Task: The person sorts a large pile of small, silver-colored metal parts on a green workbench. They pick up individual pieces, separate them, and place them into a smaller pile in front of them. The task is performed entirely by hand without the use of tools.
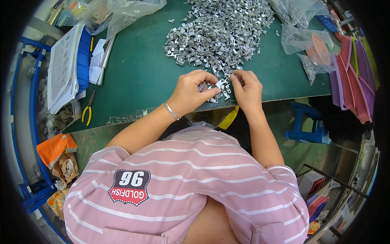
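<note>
Both the left hand (pixel 190 92) and right hand (pixel 248 90) pinch small metal brackets (pixel 221 86) between their curled fingers (pixel 209 78).

Pink white-striped short-sleeved shirt (pixel 191 179); silver bangle (pixel 171 110) on left wrist.

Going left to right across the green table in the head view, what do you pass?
Stack of papers → yellow-handled pliers → left hand → right hand → clear bag holding an orange bowl → pile of purple sheets.

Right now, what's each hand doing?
Left hand: grip closed on small silver metal brackets.
Right hand: grip pinching the same brackets.
</note>
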`<state>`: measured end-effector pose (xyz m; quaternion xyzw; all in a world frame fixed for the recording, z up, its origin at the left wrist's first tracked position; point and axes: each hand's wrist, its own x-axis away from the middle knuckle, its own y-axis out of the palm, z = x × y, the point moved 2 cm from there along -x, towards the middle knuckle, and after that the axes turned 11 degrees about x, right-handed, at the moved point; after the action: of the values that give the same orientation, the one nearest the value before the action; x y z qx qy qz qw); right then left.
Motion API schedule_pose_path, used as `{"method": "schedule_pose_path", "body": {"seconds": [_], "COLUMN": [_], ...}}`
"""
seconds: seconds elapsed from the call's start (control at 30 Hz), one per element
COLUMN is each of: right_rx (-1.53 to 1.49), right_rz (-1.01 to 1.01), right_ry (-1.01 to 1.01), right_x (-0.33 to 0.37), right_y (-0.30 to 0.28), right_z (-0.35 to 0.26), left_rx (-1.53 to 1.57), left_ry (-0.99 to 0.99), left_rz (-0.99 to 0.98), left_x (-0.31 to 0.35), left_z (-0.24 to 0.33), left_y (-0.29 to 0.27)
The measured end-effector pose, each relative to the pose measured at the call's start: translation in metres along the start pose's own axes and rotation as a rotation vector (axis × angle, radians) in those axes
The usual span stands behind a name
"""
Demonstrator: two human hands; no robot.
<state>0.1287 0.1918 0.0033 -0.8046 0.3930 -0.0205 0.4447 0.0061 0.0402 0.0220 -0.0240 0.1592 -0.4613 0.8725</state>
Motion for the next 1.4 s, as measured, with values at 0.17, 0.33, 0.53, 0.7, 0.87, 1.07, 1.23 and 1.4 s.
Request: {"method": "schedule_pose_path", "body": {"seconds": [0.17, 0.33, 0.53, 0.7, 0.87, 1.07, 1.23, 1.4], "right_rx": [0.003, -0.332, -0.625, -0.549, -0.693, -1.397, -0.290, -0.186], "right_rz": [-0.003, -0.152, -0.031, -0.035, -0.055, -0.286, -0.264, -0.211], "right_ry": [-0.057, 0.233, 0.019, -0.075, 0.093, 0.443, 0.075, 0.003], "right_x": [0.003, 0.004, 0.016, 0.023, 0.026, 0.023, 0.033, 0.035], "right_y": [0.013, 0.007, -0.006, -0.012, -0.012, -0.028, -0.017, -0.010], "right_z": [0.006, 0.012, -0.003, -0.015, -0.018, 0.015, 0.006, 0.005], "left_rx": [0.018, 0.249, 1.062, 0.968, 0.817, 0.179, -0.341, -0.598], "left_ry": [-0.010, -0.187, -0.564, -0.588, -0.562, -0.279, 0.040, 0.013], "left_rz": [-0.010, 0.022, 0.109, 0.104, 0.119, 0.112, -0.163, -0.202], "left_x": [0.001, 0.004, 0.001, 0.005, 0.006, 0.002, -0.005, -0.005], "left_z": [0.002, -0.004, -0.009, -0.019, -0.022, -0.018, -0.014, -0.015], "left_y": [-0.001, -0.004, -0.013, -0.009, -0.009, -0.024, -0.012, 0.005]}}
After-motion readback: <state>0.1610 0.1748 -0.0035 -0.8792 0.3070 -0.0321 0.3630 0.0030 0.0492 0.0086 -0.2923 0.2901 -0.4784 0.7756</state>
